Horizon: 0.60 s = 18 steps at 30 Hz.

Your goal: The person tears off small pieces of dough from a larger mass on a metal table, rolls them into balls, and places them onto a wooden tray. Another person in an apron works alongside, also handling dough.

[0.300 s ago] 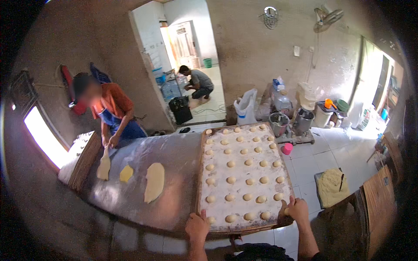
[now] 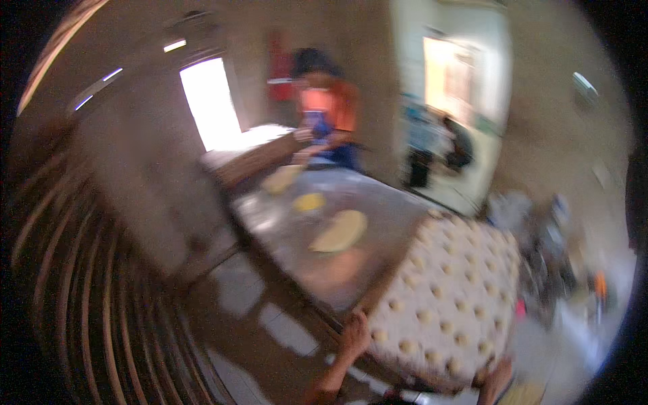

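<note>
Plain brownish walls (image 2: 128,169) are enclosing the room, a bright window (image 2: 210,101) is glaring at upper left, and a doorway (image 2: 445,74) is opening right of centre. Whole view is blurring.

Change: the head is swinging left, so the floured board (image 2: 398,324), central a moment ago, is now sitting lower right and slanting in view. The dough balls (image 2: 436,291) are keeping their rows on it, none visibly rolling off. Board is lying at the right end of the metal table (image 2: 385,202), left edge running over the tabletop.

Left hand (image 2: 354,335) is gripping the board's near left corner; right hand (image 2: 496,378) is clasping the near right corner, fingers smearing. Both are staying on the board through the turn, so the hold is probably keeping it steady while the gaze is shifting; can't tell if the board itself is moving.

On the table, a long flattened dough piece (image 2: 341,231) and a small yellow piece (image 2: 309,202) are lying apart. Co-worker in orange (image 2: 337,108) is bending over another pale piece (image 2: 282,179) at the far end.
</note>
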Tool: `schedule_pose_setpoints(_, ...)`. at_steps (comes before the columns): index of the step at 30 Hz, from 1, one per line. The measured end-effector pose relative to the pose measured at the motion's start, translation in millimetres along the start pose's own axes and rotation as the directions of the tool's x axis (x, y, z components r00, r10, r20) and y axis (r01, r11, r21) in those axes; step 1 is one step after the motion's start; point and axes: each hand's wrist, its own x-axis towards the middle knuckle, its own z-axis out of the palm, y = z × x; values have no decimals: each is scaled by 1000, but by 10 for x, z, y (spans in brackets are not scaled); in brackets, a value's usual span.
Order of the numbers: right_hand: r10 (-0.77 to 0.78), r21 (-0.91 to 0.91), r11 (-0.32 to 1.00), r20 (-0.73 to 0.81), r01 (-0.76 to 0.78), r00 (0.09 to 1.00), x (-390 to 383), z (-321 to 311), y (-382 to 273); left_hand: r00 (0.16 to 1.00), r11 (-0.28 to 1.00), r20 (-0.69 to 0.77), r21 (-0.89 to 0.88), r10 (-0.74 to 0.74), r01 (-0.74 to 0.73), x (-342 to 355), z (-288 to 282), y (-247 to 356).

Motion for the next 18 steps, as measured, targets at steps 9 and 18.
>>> schedule_pose_setpoints(9, 159, -112, 982, 924, 152, -349, -1454, 1701, -1201, 600, 988, -798, 44, -53, 147, -3032, 522, 129)
schedule_pose_setpoints(18, 136, 8, 975, 769, 223, -625, -1524, 1454, -1729, -67, 544, -678, -641, -732, 541, -5840, 515, 3011)
